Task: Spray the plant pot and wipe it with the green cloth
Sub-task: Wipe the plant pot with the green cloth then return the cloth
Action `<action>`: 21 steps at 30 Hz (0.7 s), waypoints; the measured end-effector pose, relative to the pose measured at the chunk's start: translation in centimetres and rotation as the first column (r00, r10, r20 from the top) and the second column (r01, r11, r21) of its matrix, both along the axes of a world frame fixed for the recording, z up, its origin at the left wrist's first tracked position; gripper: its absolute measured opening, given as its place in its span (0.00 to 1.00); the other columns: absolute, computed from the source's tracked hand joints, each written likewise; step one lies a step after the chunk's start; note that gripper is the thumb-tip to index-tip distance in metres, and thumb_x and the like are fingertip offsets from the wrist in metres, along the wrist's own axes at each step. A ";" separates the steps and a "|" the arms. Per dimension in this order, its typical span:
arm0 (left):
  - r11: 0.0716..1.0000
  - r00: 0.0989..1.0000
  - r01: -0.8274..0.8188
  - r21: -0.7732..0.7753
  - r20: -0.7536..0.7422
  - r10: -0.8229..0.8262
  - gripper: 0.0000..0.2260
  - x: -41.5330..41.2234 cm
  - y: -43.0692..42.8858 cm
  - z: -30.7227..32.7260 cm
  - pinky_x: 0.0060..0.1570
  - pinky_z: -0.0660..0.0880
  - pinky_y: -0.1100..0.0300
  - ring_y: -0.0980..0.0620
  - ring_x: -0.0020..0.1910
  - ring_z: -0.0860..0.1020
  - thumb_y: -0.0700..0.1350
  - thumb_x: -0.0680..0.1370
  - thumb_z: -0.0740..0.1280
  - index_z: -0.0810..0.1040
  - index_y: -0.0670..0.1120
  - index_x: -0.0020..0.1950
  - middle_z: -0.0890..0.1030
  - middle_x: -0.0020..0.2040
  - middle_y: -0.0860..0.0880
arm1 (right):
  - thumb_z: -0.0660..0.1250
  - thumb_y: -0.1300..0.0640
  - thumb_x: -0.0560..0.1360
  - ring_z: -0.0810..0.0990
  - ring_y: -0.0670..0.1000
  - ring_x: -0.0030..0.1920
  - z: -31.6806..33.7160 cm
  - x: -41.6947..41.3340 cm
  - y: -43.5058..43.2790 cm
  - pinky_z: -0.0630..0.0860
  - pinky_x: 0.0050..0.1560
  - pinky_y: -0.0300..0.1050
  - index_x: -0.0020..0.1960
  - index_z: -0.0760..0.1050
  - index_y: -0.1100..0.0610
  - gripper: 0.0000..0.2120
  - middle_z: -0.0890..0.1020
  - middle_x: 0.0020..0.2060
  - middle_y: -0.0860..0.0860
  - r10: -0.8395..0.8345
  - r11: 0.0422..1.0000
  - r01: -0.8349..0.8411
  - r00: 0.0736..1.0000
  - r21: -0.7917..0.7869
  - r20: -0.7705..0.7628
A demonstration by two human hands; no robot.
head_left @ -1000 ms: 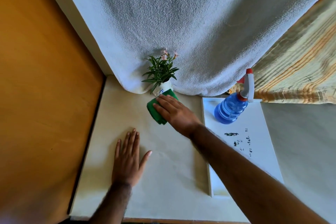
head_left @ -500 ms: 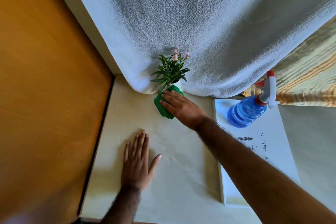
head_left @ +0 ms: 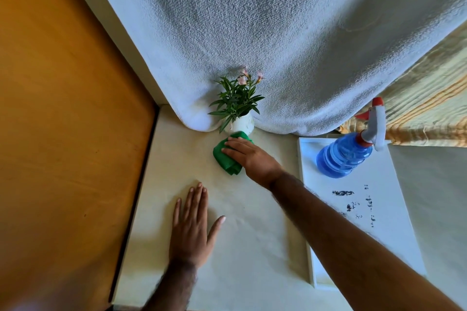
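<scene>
The green cloth (head_left: 228, 156) is pressed under the flat right hand (head_left: 249, 156) against the plant pot (head_left: 242, 124), seemingly at its base. The pot is best steadied by the left hand (head_left: 192, 230), now lying open on the bench (head_left: 252, 247).

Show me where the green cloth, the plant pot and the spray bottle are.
green cloth (head_left: 223, 159): head view, on the bare fold left of the hand.
plant pot (head_left: 243, 124): head view, on its white side.
spray bottle (head_left: 341, 156): head view, on its blue body.
</scene>
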State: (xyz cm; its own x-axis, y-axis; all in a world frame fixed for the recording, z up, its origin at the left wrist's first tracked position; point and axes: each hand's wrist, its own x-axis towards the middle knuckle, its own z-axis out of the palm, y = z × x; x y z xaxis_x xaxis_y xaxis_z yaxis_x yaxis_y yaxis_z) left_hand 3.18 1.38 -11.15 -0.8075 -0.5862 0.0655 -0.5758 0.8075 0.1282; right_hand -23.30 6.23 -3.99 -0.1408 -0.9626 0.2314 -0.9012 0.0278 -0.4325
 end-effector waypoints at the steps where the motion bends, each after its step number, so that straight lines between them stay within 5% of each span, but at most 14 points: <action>1: 1.000 1.000 -0.001 0.001 -0.004 0.001 0.38 0.0 0.0 0.0 0.77 0.68 0.38 0.45 0.83 0.61 0.66 0.82 0.58 0.58 0.43 0.83 0.62 0.84 0.44 | 0.61 0.82 0.69 0.75 0.70 0.68 0.0 0.1 0.2 0.71 0.70 0.65 0.65 0.78 0.70 0.26 0.79 0.65 0.68 -0.005 1.000 0.005 1.000 0.015 0.019; 6: 1.000 1.000 -0.005 0.020 0.018 0.005 0.38 -0.1 0.0 0.1 0.77 0.67 0.38 0.44 0.83 0.61 0.67 0.82 0.55 0.58 0.43 0.83 0.61 0.84 0.44 | 0.55 0.74 0.77 0.76 0.69 0.67 0.5 0.8 0.3 0.71 0.70 0.65 0.65 0.79 0.69 0.21 0.80 0.64 0.66 0.056 0.998 -0.057 0.998 -0.039 -0.027; 12: 1.000 1.000 -0.007 0.024 0.021 0.007 0.38 -0.1 0.0 0.2 0.78 0.66 0.39 0.44 0.83 0.61 0.67 0.82 0.54 0.57 0.43 0.84 0.61 0.84 0.44 | 0.69 0.73 0.76 0.78 0.67 0.66 2.0 0.5 -1.8 0.70 0.70 0.67 0.63 0.80 0.68 0.16 0.82 0.62 0.66 0.160 0.964 -0.196 0.967 -0.179 -0.196; 21: 1.000 1.000 -0.006 0.010 0.030 0.005 0.37 -0.1 0.0 0.4 0.78 0.66 0.39 0.45 0.83 0.61 0.67 0.83 0.53 0.57 0.43 0.83 0.61 0.84 0.44 | 0.68 0.79 0.73 0.77 0.70 0.66 0.2 -1.0 -1.7 0.71 0.68 0.70 0.60 0.81 0.70 0.17 0.82 0.60 0.68 0.127 0.989 -0.130 0.991 -0.074 -0.043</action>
